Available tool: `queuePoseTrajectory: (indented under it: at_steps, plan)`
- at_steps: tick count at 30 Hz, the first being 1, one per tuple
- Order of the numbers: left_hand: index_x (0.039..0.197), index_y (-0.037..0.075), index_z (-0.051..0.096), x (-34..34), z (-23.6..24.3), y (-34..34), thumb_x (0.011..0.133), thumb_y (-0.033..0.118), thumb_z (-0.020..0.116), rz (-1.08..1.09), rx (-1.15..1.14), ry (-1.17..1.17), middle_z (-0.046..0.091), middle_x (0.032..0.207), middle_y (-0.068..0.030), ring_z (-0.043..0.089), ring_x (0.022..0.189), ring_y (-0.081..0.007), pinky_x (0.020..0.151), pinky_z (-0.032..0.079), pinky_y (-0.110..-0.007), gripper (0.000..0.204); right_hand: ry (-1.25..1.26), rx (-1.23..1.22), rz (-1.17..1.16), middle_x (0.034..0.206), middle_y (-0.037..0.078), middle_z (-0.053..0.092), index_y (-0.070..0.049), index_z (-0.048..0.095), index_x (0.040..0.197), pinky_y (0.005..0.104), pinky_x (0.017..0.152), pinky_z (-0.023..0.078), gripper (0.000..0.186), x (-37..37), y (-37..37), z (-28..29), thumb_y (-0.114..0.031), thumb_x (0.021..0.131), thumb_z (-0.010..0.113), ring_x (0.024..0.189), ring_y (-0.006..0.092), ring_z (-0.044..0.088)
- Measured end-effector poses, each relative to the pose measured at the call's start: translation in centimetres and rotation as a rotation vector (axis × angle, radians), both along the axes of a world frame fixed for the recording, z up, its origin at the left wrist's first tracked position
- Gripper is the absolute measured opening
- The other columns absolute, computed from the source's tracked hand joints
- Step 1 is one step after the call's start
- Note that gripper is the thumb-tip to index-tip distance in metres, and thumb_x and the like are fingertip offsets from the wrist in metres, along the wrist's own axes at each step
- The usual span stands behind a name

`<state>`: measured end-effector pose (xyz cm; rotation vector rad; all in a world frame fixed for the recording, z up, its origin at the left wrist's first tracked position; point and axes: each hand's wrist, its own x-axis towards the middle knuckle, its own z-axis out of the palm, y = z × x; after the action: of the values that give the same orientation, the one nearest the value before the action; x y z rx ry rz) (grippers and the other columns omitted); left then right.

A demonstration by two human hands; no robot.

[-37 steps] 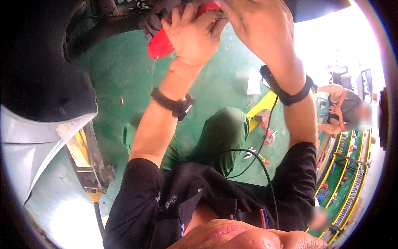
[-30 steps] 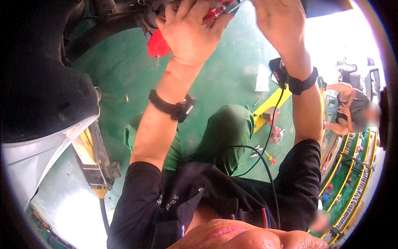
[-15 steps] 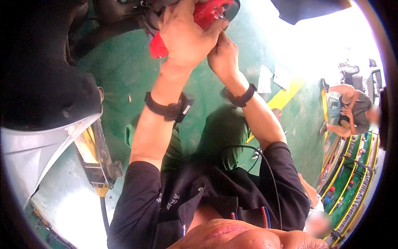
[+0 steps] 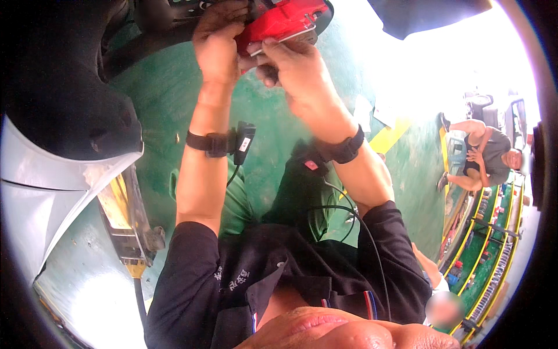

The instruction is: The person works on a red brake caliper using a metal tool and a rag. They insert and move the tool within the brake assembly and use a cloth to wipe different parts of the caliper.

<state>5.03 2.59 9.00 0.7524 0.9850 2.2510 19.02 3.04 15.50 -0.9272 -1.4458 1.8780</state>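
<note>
A red metal housing (image 4: 279,20), like a brake caliper, is at the top against dark vehicle parts. My left hand (image 4: 218,43) is closed at its left side, fingers curled on it and partly hidden. My right hand (image 4: 296,72) is just below, pinching a thin silver rod (image 4: 296,34) that lies along the housing's lower edge; its lower fingers are curled and shadowed.
A black wheel-arch liner (image 4: 70,99) and silver body panel (image 4: 40,186) fill the left, beside a floor jack (image 4: 125,221). A seated person (image 4: 488,151) and yellow-railed racks (image 4: 488,250) are at right; another person (image 4: 430,267) is at lower right.
My left hand has shifted left, uncovering more of the red housing. My right hand, earlier higher and farther right, has come down and leftward to the housing's lower edge with the rod.
</note>
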Motion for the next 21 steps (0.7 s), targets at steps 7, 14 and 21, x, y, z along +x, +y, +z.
queuePoseTrajectory:
  at_steps: [7, 14, 21]
  plan:
    - [0.109, 0.002, 0.066, 1.8, -0.2, -0.3, 0.079, 0.021, 0.073, 0.212, 0.01, 0.594, 0.069, 0.103, -0.0084, 0.064, 0.095, -0.0237, 0.087, 0.052, -0.035, 0.036, 0.535, -0.675, 0.253, 0.075, 0.0, 0.053, 0.001, 0.054, 0.104, 0.0198, 0.047, 0.034, 0.015, 0.9, 2.3, 4.0, -0.007, 0.095, 0.044, 0.06, 0.0084, 0.048]
    - [0.114, 0.01, 0.063, 4.8, 3.5, -0.2, 0.071, 0.036, 0.08, 0.704, -0.362, 1.152, 0.066, 0.108, -0.0106, 0.06, 0.093, -0.0383, 0.09, 0.046, -0.051, 0.054, 0.833, -0.9, 0.411, 0.076, 0.0, 0.065, -0.002, 0.06, 0.108, 0.0244, 0.053, 0.044, 0.016, 4.4, 6.7, 4.7, -0.008, 0.094, 0.055, 0.062, 0.0108, 0.057]
    - [0.107, 0.016, 0.069, 6.3, 2.7, 1.9, 0.066, 0.035, 0.082, 0.821, -0.347, 1.071, 0.068, 0.108, -0.004, 0.057, 0.092, -0.0377, 0.082, 0.049, -0.047, 0.047, 0.155, -0.005, -0.037, 0.083, -0.001, 0.057, 0.003, 0.057, 0.114, 0.0226, 0.051, 0.034, 0.029, 5.4, 4.9, 8.5, -0.022, 0.099, 0.054, 0.064, 0.0112, 0.046]
